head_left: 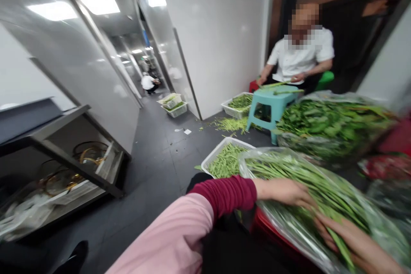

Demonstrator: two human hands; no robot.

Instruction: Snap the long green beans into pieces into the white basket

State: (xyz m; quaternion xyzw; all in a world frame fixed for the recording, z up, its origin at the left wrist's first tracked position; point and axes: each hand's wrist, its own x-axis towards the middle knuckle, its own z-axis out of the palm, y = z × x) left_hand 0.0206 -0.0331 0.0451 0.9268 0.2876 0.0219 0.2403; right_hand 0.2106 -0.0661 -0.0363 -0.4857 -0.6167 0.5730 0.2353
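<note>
Long green stems (298,171) lie in an open clear plastic bag (382,205) at the lower right. My left hand (289,192), coming out of a dark red cuff, reaches across the stems with its fingers bent down among them. Close beside it, my right hand (346,231) is wrapped around some green stems that stick out below it. The fingertips of both hands nearly meet over the bag. Beneath the bag a red stool or tub (272,227) shows in part. A white basket (205,165) of cut green pieces stands just beyond my left forearm.
Ahead, a seated person (302,55) handles stems over a turquoise stool (272,98). Leafy greens (330,122) fill a bag at right. More baskets (236,111) and scattered pieces (233,124) lie on the floor. A metal shelf (67,158) stands left; another person (148,82) crouches far off.
</note>
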